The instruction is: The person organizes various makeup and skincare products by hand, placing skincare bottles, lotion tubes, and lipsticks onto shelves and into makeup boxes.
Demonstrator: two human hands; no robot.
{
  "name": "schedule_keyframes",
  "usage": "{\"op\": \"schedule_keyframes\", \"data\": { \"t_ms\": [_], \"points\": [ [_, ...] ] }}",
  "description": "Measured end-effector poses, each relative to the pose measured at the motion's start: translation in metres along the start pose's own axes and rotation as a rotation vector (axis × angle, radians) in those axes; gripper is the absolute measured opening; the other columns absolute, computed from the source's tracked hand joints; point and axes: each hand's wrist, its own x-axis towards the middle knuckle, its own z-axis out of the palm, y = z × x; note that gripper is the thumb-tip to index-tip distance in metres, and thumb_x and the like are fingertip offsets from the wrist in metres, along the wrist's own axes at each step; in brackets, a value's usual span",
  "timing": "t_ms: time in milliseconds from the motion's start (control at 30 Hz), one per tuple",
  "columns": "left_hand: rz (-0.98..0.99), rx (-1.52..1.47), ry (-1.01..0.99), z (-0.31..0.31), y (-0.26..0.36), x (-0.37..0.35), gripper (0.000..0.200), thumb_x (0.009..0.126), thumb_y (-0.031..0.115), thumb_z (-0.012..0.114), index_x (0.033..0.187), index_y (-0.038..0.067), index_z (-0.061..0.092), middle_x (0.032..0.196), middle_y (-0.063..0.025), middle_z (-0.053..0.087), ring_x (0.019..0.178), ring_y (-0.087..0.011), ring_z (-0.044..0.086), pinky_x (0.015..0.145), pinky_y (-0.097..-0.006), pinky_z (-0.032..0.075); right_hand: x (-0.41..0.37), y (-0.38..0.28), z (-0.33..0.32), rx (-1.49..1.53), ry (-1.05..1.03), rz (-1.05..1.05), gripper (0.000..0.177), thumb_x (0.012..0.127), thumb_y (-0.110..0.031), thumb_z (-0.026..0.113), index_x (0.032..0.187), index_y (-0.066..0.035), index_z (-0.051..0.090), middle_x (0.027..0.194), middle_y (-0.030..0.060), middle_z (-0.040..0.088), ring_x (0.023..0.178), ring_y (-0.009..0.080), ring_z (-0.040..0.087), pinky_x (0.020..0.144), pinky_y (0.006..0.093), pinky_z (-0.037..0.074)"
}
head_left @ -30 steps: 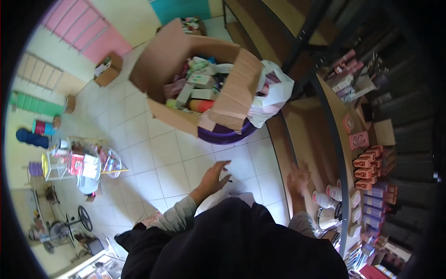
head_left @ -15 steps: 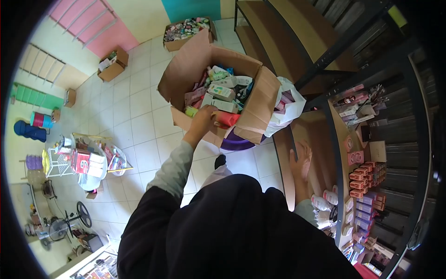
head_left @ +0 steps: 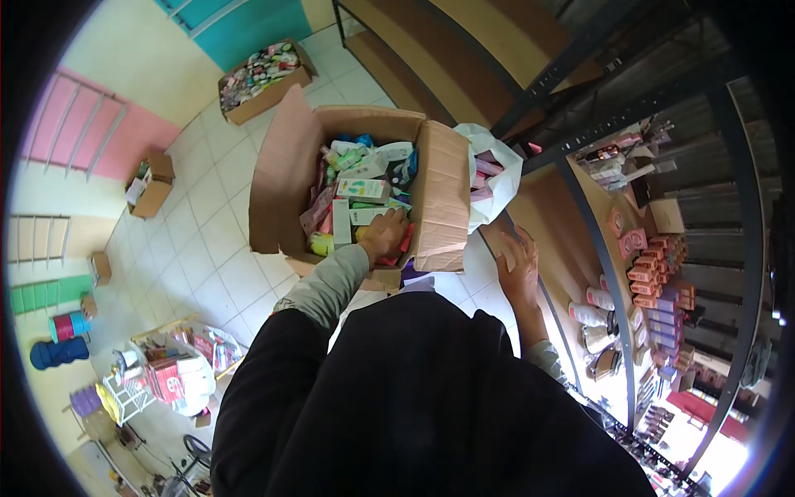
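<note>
My left hand (head_left: 383,235) reaches down into a large open cardboard box (head_left: 443,195). Its fingers curl over the near contents and their tips are hidden, so what they hold cannot be made out. Beside the fingers lies a red packet (head_left: 408,238). Small cartons surround the hand: a white-and-green carton (head_left: 363,190) behind it and a pale upright carton (head_left: 341,222) to its left. My right hand (head_left: 520,269) is empty, fingers spread, near the edge of a brown shelf (head_left: 538,207). A white plastic bag (head_left: 493,186) of pinkish packets stands against the box's right side.
Dark metal shelving (head_left: 580,178) runs along the right, holding orange boxes (head_left: 650,273) and white bottles (head_left: 586,313). Another full carton (head_left: 265,99) and a smaller box (head_left: 151,186) stand on the tiled floor. A rack with bagged goods (head_left: 178,377) is at lower left.
The view has turned and shifted. My left hand has moved from the red packet at the box's near edge deeper among the cartons. My right hand has come up nearer the white bag.
</note>
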Motion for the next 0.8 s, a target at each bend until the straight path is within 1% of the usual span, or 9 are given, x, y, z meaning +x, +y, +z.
{"op": "schedule_keyframes", "data": {
  "t_ms": [167,200,300,333,433,467,567,667,800],
  "points": [
    [-0.033,-0.409,0.025,0.001,-0.034,-0.004,0.040,0.068,0.018,0.070,0.103,-0.001,0.062,0.098,-0.0210,0.056,0.092,-0.0378,0.055,0.080,-0.0440,0.047,-0.002,-0.005,-0.001,-0.009,-0.021,0.039,0.036,0.077,-0.006,0.066,0.113,-0.009,0.061,0.130,0.0150,0.048,0.121,0.0353,0.047,0.099,0.0443,0.039],
    [0.013,-0.393,0.072,0.019,-0.055,-0.006,0.035,0.073,0.016,0.068,0.104,0.000,0.063,0.095,-0.0231,0.060,0.089,-0.0379,0.059,0.080,-0.0415,0.048,-0.002,-0.005,-0.001,0.007,-0.020,0.035,0.036,0.077,-0.005,0.067,0.112,-0.009,0.061,0.128,0.0151,0.049,0.119,0.0348,0.048,0.099,0.0443,0.040],
    [-0.131,-0.675,0.199,-0.015,-0.057,-0.024,0.028,0.076,0.013,0.065,0.103,0.004,0.067,0.100,-0.0240,0.063,0.089,-0.0410,0.061,0.079,-0.0397,0.050,-0.002,-0.007,0.004,0.074,-0.031,0.020,0.036,0.076,-0.004,0.067,0.111,-0.009,0.061,0.125,0.0155,0.051,0.116,0.0337,0.051,0.097,0.0437,0.041],
    [-0.177,-0.715,0.227,-0.026,-0.057,-0.031,0.030,0.081,0.010,0.064,0.109,0.002,0.064,0.098,-0.0207,0.066,0.084,-0.0332,0.066,0.077,-0.0340,0.051,-0.001,-0.008,0.006,0.103,-0.042,0.019,0.035,0.076,-0.004,0.067,0.110,-0.009,0.061,0.125,0.0156,0.052,0.115,0.0336,0.051,0.096,0.0433,0.042],
    [-0.310,-0.992,0.401,-0.061,-0.052,-0.037,0.029,0.085,0.009,0.064,0.113,0.000,0.062,0.094,-0.0127,0.068,0.082,-0.0183,0.065,0.074,-0.0289,0.050,0.000,-0.014,0.008,0.197,-0.038,0.007,0.033,0.076,-0.005,0.068,0.108,-0.009,0.063,0.124,0.0163,0.052,0.113,0.0335,0.053,0.094,0.0423,0.044],
    [-0.302,-1.039,0.449,-0.073,-0.049,-0.038,0.025,0.088,0.007,0.063,0.113,0.001,0.060,0.096,-0.0055,0.066,0.082,-0.0086,0.059,0.070,-0.0254,0.049,0.001,-0.018,0.008,0.230,-0.031,0.002,0.032,0.076,-0.005,0.069,0.108,-0.009,0.063,0.124,0.0165,0.053,0.112,0.0336,0.054,0.093,0.0420,0.045],
    [-0.115,-1.346,0.575,-0.130,-0.014,-0.029,0.021,0.089,0.008,0.064,0.108,0.001,0.059,0.097,-0.0040,0.064,0.084,-0.0083,0.058,0.072,-0.0249,0.048,0.006,-0.031,0.006,0.319,-0.021,0.007,0.038,0.076,-0.005,0.070,0.113,-0.009,0.062,0.124,0.0143,0.055,0.114,0.0307,0.053,0.089,0.0394,0.047],
    [-0.044,-1.234,0.564,-0.177,0.028,-0.021,0.019,0.090,0.008,0.063,0.106,0.000,0.058,0.094,-0.0033,0.062,0.086,-0.0089,0.057,0.075,-0.0248,0.047,0.019,-0.055,-0.010,0.431,-0.050,-0.056,0.050,0.074,-0.009,0.075,0.121,-0.009,0.057,0.127,0.0137,0.054,0.115,0.0286,0.053,0.090,0.0379,0.047],
    [0.077,-1.279,0.375,-0.207,0.091,-0.007,0.021,0.089,0.008,0.063,0.107,-0.001,0.056,0.098,-0.0039,0.061,0.092,-0.0095,0.056,0.082,-0.0245,0.045,0.018,-0.070,-0.012,0.611,-0.109,-0.078,0.065,0.074,-0.014,0.079,0.130,-0.004,0.047,0.128,0.0148,0.052,0.118,0.0252,0.052,0.093,0.0380,0.046]
  ]
}}
